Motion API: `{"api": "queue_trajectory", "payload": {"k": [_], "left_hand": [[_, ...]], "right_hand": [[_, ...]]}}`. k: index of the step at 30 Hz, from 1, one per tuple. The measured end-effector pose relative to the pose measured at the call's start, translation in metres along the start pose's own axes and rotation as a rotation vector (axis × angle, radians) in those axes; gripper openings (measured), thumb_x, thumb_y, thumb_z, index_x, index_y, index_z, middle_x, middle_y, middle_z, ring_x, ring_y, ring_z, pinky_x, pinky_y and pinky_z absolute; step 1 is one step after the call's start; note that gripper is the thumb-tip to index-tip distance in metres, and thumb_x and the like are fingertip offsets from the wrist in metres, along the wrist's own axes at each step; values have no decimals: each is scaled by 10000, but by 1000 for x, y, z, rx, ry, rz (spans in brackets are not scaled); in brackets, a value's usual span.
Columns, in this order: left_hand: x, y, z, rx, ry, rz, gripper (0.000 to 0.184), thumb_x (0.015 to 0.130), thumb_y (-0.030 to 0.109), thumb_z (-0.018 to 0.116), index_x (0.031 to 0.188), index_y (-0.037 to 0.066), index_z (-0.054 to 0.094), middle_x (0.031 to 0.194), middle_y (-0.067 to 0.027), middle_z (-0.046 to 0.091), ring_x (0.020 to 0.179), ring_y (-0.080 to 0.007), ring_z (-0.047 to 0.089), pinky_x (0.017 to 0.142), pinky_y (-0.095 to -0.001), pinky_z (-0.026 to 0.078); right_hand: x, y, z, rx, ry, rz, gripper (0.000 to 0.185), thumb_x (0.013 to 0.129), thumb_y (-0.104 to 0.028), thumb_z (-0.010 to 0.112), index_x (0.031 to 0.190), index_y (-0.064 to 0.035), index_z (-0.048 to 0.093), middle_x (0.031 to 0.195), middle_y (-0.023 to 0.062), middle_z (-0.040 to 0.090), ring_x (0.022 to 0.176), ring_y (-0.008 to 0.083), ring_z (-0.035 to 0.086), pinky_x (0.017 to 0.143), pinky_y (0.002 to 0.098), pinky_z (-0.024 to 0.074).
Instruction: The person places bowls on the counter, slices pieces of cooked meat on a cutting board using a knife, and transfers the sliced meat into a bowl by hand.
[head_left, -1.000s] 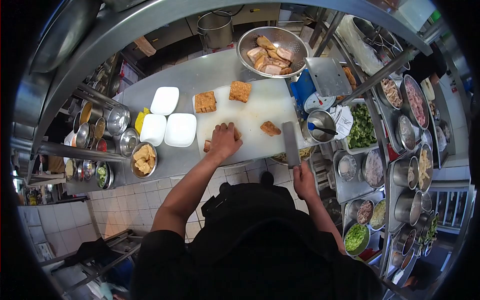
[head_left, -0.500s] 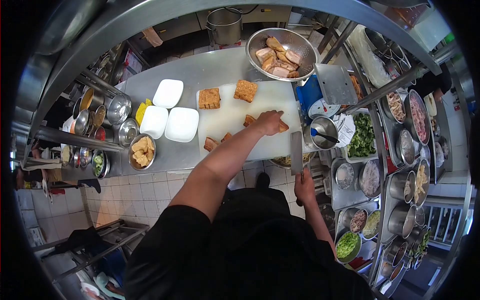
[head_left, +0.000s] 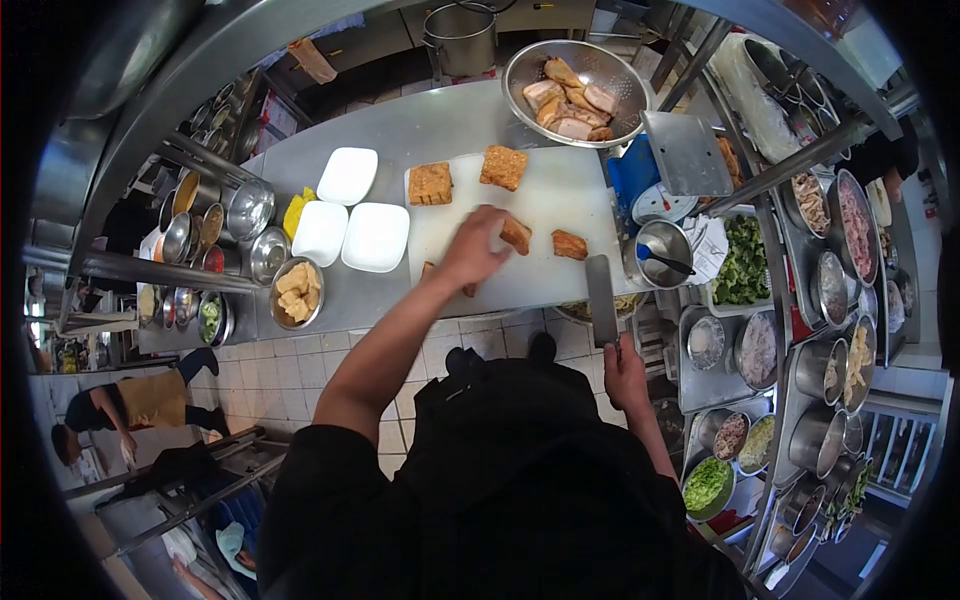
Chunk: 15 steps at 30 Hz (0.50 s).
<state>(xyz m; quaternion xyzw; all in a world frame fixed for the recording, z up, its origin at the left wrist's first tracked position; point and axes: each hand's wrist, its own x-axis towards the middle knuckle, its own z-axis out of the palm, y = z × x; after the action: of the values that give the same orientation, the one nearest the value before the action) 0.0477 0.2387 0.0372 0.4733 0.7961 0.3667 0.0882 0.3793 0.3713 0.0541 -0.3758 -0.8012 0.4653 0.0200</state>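
On the white cutting board [head_left: 560, 200] lie two square browned crispy blocks, one at the top left [head_left: 430, 184] and one at the top middle [head_left: 503, 167]. My left hand [head_left: 477, 246], blurred by motion, is over the board beside a browned piece [head_left: 516, 235]; its fingers are smeared. Another browned piece [head_left: 570, 244] lies near the cleaver. Smaller pieces show partly beneath my left hand and wrist. My right hand [head_left: 625, 372] is closed round the handle of a cleaver [head_left: 601, 298], its blade pointing forward at the board's right front edge.
Three white dishes [head_left: 376, 237] stand left of the board, near a bowl of pale yellow chunks [head_left: 297, 293]. A colander of meat [head_left: 577, 95] is at the back right. Trays and bowls fill the right side. A person in an apron [head_left: 150, 400] is at the far left.
My left hand moved right to the piece near the cleaver, then back left. The browned pieces at the board's middle and right lie differently. A person has come into view at the left.
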Motion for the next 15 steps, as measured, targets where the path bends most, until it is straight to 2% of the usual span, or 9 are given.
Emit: {"api": "queue_trajectory", "payload": {"k": [1, 3, 4, 6, 9, 11, 13, 14, 15], "left_hand": [[-9, -9, -22, 31, -73, -127, 617, 734, 104, 764, 1309, 51, 547, 1321, -191, 551, 1253, -364, 522, 1068, -404, 436], [-31, -23, -52, 94, -253, -214, 708, 687, 132, 779, 1346, 59, 529, 1356, -190, 537, 1285, -369, 498, 1091, -412, 419], [-40, -25, -53, 95, -244, -220, 708, 687, 132, 779, 1346, 59, 529, 1356, -190, 537, 1285, -369, 498, 1091, -412, 419], [-58, -29, -53, 194, -410, -90, 791, 634, 160, 791, 1372, 77, 517, 1391, -180, 518, 1310, -373, 476, 1098, -431, 413], [-61, -33, -34, 284, -428, -7, 824, 599, 166, 793, 1374, 95, 522, 1417, -186, 492, 1317, -387, 461, 1082, -453, 422], [-54, -33, -21, 277, -454, -32, 820, 605, 166, 799, 1375, 107, 523, 1442, -201, 459, 1314, -396, 456, 1083, -461, 415], [-46, -16, -22, 237, -493, -208, 780, 656, 222, 820, 1371, 113, 528, 1426, -215, 455, 1301, -394, 464, 1099, -457, 395], [-46, -24, -15, 156, -438, -214, 760, 722, 285, 823, 1379, 79, 502, 1397, -220, 461, 1297, -408, 458, 1102, -457, 387], [-47, -23, -13, 153, -436, -225, 760, 722, 285, 823, 1379, 79, 502, 1397, -220, 461, 1297, -408, 458, 1102, -457, 387]], "right_hand": [[3, -1, 4, 2, -6, 1, 163, 1011, -186, 509, 1018, -35, 449, 755, 254, 605, 779, 490, 615, 625, 502, 458], [12, -8, 13, -30, -142, -77, 169, 992, -185, 537, 1021, -34, 469, 786, 263, 625, 826, 500, 618, 660, 516, 473], [18, -18, 20, -75, -165, -184, 178, 977, -197, 545, 1027, -36, 489, 841, 281, 639, 879, 505, 618, 709, 546, 480], [38, -26, 42, -123, -220, -233, 183, 974, -200, 538, 1049, -39, 495, 864, 292, 641, 893, 507, 616, 729, 563, 476], [68, -28, 65, -212, -245, -269, 200, 975, -207, 517, 1086, -41, 497, 904, 312, 643, 920, 513, 610, 761, 583, 471], [78, -31, 66, -259, -227, -273, 209, 980, -211, 502, 1101, -40, 493, 919, 321, 643, 932, 516, 608, 775, 586, 470], [84, -36, 58, -305, -112, -155, 225, 985, -208, 487, 1129, -36, 480, 906, 321, 647, 918, 522, 608, 779, 588, 469], [83, -36, 54, -284, -104, -120, 242, 990, -222, 480, 1138, -31, 473, 897, 319, 649, 909, 525, 609, 782, 590, 465], [80, -39, 50, -287, -114, -122, 242, 990, -222, 480, 1138, -31, 473, 897, 319, 649, 909, 525, 609, 782, 590, 465]]}}
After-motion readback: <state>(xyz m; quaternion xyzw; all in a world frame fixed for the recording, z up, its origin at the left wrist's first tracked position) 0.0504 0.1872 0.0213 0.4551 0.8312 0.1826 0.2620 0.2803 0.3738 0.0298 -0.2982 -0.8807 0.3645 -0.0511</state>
